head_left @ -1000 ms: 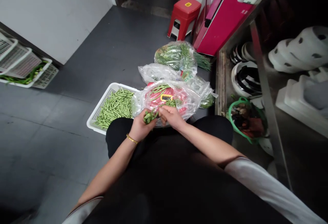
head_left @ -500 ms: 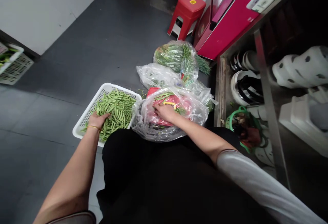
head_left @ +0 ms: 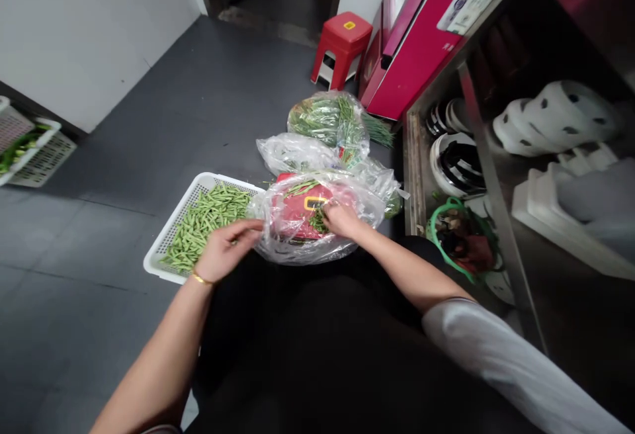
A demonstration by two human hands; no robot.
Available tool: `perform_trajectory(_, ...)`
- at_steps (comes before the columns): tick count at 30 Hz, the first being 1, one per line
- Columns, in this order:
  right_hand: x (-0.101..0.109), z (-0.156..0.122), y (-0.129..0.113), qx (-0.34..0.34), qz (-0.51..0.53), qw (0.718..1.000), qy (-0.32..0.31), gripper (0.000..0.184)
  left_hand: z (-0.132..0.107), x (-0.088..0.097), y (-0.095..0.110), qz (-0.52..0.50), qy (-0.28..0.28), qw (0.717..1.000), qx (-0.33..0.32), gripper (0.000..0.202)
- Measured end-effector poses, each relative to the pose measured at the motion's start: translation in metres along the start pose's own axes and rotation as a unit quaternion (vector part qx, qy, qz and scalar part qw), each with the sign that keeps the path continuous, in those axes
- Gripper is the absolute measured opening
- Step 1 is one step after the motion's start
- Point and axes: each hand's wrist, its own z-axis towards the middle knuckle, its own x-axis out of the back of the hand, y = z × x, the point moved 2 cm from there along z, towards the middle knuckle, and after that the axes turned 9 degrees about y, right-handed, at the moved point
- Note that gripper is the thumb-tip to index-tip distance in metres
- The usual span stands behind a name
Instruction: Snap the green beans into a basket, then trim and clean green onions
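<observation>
My left hand [head_left: 228, 247] is over the near right edge of a white perforated basket [head_left: 159, 249], fingers stretched out toward a clear plastic bag [head_left: 317, 253]. Cut green beans [head_left: 211, 219] fill much of that basket. Beside it, the bag lies spread over a red plastic stool [head_left: 292, 206] with a yellow-framed handle slot. My right hand [head_left: 342, 218] is closed at a small clump of green trimmings [head_left: 317, 221] on the stool top; its fingertips are partly hidden. A few long green beans [head_left: 302, 187] lie at the stool's far edge.
Bagged green vegetables [head_left: 322, 120] and a crumpled clear bag [head_left: 292, 149] lie beyond the stool. Another red stool [head_left: 342, 47] stands by a pink cabinet [head_left: 411, 43]. On the right is a metal shelf with a green basket [head_left: 436, 222]; a white crate [head_left: 47, 156] sits far left.
My left hand has left the beans in the basket and moved right to the bag's edge. My right hand has shifted right across the stool top to the green trimmings. The view has turned slightly.
</observation>
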Motion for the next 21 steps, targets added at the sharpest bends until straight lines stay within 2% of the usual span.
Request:
perform_trajectory(2, 0.012, -0.011, -0.005, -0.011, 0.088, 0.992, 0.086, 0.023, -0.019, -0.04, 0.014, -0.004, -0.118, 0.993, 0.006, 0.03)
perform_trajectory(3, 0.018, -0.02, -0.01, -0.003, 0.149, 0.98, 0.134, 0.022, -0.027, -0.058, 0.018, -0.017, -0.158, 0.986, 0.04, 0.031)
perform_trajectory(4, 0.023, -0.03, -0.017, 0.017, 0.212, 0.961, 0.176, 0.021, -0.034, -0.074, 0.02, -0.047, -0.17, 0.98, 0.089, 0.034)
perform_trajectory(6, 0.026, -0.056, -0.031, 0.083, 0.314, 0.918, 0.227, 0.021, -0.043, -0.098, 0.02, -0.141, -0.129, 0.963, 0.188, 0.041)
perform_trajectory(8, 0.023, -0.081, -0.042, 0.152, 0.365, 0.886, 0.245, 0.02, -0.048, -0.11, 0.017, -0.238, -0.071, 0.938, 0.243, 0.038)
perform_trajectory(10, 0.019, -0.1, -0.044, 0.185, 0.378, 0.876, 0.236, 0.02, -0.052, -0.112, 0.015, -0.288, -0.027, 0.923, 0.256, 0.031)
perform_trajectory(12, 0.018, -0.111, -0.038, 0.171, 0.378, 0.888, 0.199, 0.025, -0.056, -0.108, 0.016, -0.298, 0.008, 0.922, 0.246, 0.029)
perform_trajectory(15, 0.023, -0.119, -0.024, 0.132, 0.403, 0.903, 0.068, 0.021, -0.06, -0.102, 0.023, -0.276, 0.041, 0.939, 0.203, 0.031)
perform_trajectory(17, 0.027, -0.121, -0.02, 0.118, 0.439, 0.891, -0.009, 0.019, -0.063, -0.102, 0.028, -0.251, 0.041, 0.95, 0.181, 0.032)
perform_trajectory(19, 0.028, -0.121, -0.022, 0.089, 0.479, 0.873, -0.012, 0.026, -0.067, -0.106, 0.031, -0.241, 0.037, 0.954, 0.175, 0.032)
perform_trajectory(21, 0.026, -0.122, -0.027, 0.045, 0.551, 0.833, 0.033, 0.031, -0.071, -0.112, 0.031, -0.26, 0.029, 0.948, 0.18, 0.031)
